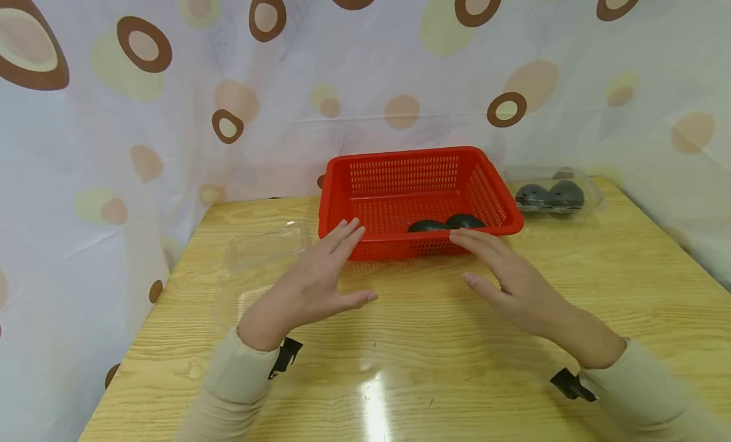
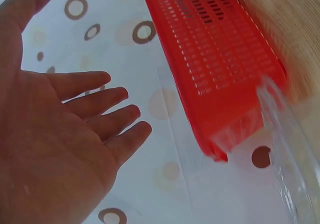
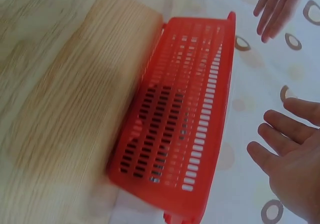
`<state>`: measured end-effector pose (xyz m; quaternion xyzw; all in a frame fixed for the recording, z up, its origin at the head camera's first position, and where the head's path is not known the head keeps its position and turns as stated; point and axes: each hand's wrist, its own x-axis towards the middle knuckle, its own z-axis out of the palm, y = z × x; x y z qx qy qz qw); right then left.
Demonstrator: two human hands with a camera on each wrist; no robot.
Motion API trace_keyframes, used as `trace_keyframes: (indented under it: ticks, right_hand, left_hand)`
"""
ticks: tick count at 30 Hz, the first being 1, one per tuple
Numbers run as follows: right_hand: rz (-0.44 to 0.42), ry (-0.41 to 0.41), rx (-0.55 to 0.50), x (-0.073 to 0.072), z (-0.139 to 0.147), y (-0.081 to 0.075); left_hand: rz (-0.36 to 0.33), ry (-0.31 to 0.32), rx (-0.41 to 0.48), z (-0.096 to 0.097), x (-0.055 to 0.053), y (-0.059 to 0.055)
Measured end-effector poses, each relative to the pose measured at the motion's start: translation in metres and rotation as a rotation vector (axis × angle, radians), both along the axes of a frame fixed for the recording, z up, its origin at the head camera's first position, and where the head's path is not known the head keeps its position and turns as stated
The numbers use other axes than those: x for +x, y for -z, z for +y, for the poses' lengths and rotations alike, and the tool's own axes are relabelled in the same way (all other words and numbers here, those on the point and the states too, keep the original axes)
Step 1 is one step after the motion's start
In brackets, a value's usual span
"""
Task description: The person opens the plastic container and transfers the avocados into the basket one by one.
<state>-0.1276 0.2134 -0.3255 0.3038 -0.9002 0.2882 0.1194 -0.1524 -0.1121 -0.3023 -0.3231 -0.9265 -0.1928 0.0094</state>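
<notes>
A red slotted plastic basket [image 1: 400, 247] stands on the wooden table, with two dark avocados [image 1: 465, 221] inside near its front right side. My left hand [image 1: 311, 283] hovers before the basket's front left corner, fingers straight and thumb spread, holding nothing. Opposite it, my right hand [image 1: 514, 290] is raised near the front right, fingertips overlapping the rim in the head view, also with nothing in it. Both palms face inward. The left wrist view shows the left palm [image 2: 60, 139] bare, and the right wrist view shows the right fingers [image 3: 280, 139] extended beside the basket.
A clear plastic clamshell box [image 1: 259, 248] lies at the left of the basket. Another clear box [image 1: 591, 198] at the back right holds two dark, rounded items [image 1: 565, 195]. A patterned curtain [image 1: 365, 80] hangs behind the wooden table [image 1: 411, 366].
</notes>
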Motion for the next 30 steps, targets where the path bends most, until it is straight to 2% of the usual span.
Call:
trace_keyframes:
  ticks: [9,17,24,30]
  right_hand:
    - [0.015,0.078,-0.006,0.001,0.033,0.0]
    - [-0.009,0.146,0.005,0.0,0.06,-0.004]
    - [-0.062,0.217,0.018,-0.015,0.088,-0.001]
    - [-0.088,0.287,0.041,-0.034,0.115,0.006]
  left_hand:
    - [0.028,0.055,-0.011,0.034,-0.008,0.003]
    - [0.007,0.093,-0.021,0.065,-0.015,0.004]
    - [0.042,0.158,-0.056,0.098,-0.021,0.004]
    - [-0.004,0.229,-0.044,0.131,-0.022,0.007]
